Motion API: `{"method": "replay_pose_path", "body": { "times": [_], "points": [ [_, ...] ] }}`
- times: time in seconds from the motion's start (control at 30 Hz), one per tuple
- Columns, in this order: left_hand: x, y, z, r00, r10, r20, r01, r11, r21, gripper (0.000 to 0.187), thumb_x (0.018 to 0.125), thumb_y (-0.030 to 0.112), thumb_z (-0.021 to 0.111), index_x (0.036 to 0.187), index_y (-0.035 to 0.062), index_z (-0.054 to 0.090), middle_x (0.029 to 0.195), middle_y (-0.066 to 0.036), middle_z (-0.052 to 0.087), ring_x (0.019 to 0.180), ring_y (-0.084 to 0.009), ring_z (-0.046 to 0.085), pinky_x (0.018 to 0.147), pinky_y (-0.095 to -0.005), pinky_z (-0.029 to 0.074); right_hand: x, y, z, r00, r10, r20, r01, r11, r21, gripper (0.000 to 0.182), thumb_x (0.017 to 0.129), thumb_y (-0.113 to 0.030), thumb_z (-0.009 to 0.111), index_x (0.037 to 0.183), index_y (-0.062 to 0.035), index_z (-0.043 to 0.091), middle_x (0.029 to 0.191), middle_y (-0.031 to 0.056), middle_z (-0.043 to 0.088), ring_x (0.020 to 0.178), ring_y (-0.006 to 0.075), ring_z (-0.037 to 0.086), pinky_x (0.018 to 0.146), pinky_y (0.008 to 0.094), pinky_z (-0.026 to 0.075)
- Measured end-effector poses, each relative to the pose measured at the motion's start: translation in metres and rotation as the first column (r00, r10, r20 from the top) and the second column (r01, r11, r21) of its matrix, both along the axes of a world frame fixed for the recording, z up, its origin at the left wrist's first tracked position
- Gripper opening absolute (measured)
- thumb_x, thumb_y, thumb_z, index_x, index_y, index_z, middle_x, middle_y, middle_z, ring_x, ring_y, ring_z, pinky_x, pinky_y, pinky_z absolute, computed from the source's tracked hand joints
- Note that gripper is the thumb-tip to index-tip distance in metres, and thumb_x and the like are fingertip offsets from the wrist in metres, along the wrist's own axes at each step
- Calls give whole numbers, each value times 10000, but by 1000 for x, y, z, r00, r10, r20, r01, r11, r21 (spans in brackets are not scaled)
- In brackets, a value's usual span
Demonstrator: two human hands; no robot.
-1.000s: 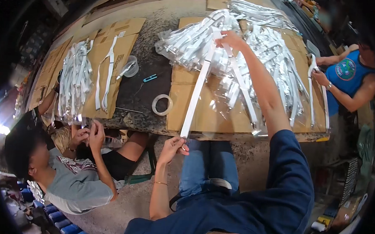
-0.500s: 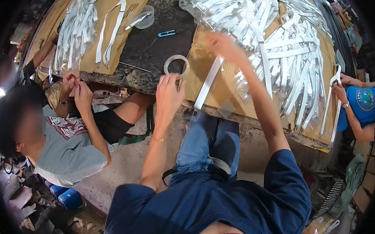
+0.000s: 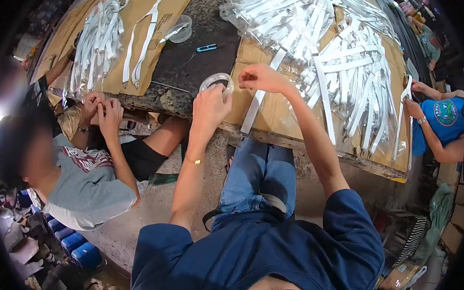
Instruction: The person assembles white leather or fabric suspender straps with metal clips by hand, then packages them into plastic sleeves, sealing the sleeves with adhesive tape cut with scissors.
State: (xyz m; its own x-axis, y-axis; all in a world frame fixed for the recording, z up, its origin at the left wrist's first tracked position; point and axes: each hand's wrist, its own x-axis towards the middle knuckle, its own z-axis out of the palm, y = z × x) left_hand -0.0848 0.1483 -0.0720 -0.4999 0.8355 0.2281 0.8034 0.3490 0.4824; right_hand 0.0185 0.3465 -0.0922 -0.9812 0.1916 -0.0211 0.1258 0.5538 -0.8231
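A roll of clear tape [image 3: 208,83] is gripped by my left hand [image 3: 211,110], with the fingers closed at its lower and inner edge. Just to its right, my right hand [image 3: 264,78] hovers with bent fingers pinched together. What those fingertips hold, if anything, is too small to make out. A white strap [image 3: 252,113] runs from the cardboard's front edge up under my right hand. Another white strap [image 3: 324,100] lies farther right. Both lead towards a large heap of white straps in clear plastic [image 3: 301,17].
Blue thread snips [image 3: 210,48], a thin metal rod [image 3: 170,86] and a clear round tub [image 3: 181,31] lie left of the tape. More bagged straps [image 3: 98,38] are at far left. A person [image 3: 91,179] sits left; another person [image 3: 440,122] handles a strap at right.
My right hand has come down and left from the upper strap to beside the tape roll. The roll has tilted, and my left hand now grips it more firmly.
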Motion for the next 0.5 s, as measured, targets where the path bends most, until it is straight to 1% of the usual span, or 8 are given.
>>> {"method": "replay_pose_path", "body": {
  "times": [0.03, 0.1, 0.2, 0.37, 0.4, 0.43, 0.47, 0.5],
  "points": [
    [9, -14, 14, 999, -42, -4, 42, 999, 33, 193, 839, 195, 638, 857, 3, 638, 853, -194, 666, 800, -393, 646, 703, -458, 513, 12, -11, 13, 1000, -1, -1, 1, 1000, -3, 146, 838, -124, 683, 953, -35, 684, 776, 96, 671, 719, 172, 644, 702, 335, 511],
    [28, -41, 35, 995, -96, 3, 96, 994, 45, 183, 823, 183, 657, 855, 3, 646, 841, -198, 662, 795, -390, 640, 692, -454, 502, 43, -41, 35, 995, -92, 48, 102, 942, -321, 211, 849, -130, 685, 1038, -35, 678, 798, 69, 682, 718, 103, 617, 680, 281, 497],
    [61, -79, 47, 983, -183, 34, 183, 983, 7, 165, 800, 156, 683, 850, 3, 646, 833, -191, 661, 782, -375, 641, 674, -431, 502, 89, -85, 32, 982, -183, 46, 183, 867, -464, 255, 861, -111, 673, 1104, -33, 667, 807, 51, 691, 707, 95, 599, 684, 256, 489],
    [106, -131, 35, 942, -261, 210, 273, 961, -30, 182, 785, 151, 700, 852, -5, 633, 792, -186, 657, 712, -363, 647, 623, -399, 490, 169, -149, 14, 953, -266, 146, 303, 796, -524, 205, 840, -60, 693, 1031, 12, 680, 819, 47, 695, 764, 93, 630, 713, 248, 501],
    [115, -140, 34, 929, -275, 249, 290, 957, -26, 186, 786, 152, 697, 854, -6, 628, 773, -191, 653, 697, -363, 649, 616, -396, 487, 182, -164, 17, 927, -349, 137, 366, 767, -527, 185, 831, -50, 704, 1003, 15, 683, 825, 48, 699, 781, 96, 643, 727, 249, 509],
    [123, -145, 34, 917, -241, 317, 293, 948, -127, 226, 799, 196, 678, 862, -15, 627, 832, -220, 668, 772, -410, 641, 670, -465, 492, 193, -175, 18, 895, -429, 119, 424, 740, -522, 167, 822, -40, 716, 975, 18, 686, 831, 50, 703, 799, 100, 656, 741, 251, 517],
    [132, -149, 34, 913, -245, 326, 301, 944, -132, 226, 799, 196, 678, 862, -15, 627, 832, -220, 668, 772, -410, 641, 670, -465, 492, 203, -186, 18, 891, -435, 129, 433, 733, -525, 167, 822, -40, 716, 975, 18, 686, 831, 50, 703, 799, 100, 656, 741, 251, 517],
    [141, -152, 34, 902, -220, 372, 296, 942, -160, 228, 812, 213, 665, 864, -7, 631, 802, -223, 664, 760, -416, 640, 670, -469, 490, 211, -199, 17, 844, -520, 132, 500, 674, -543, 156, 817, -31, 719, 963, 12, 686, 839, 53, 706, 814, 107, 664, 753, 256, 524]
  ]
}}
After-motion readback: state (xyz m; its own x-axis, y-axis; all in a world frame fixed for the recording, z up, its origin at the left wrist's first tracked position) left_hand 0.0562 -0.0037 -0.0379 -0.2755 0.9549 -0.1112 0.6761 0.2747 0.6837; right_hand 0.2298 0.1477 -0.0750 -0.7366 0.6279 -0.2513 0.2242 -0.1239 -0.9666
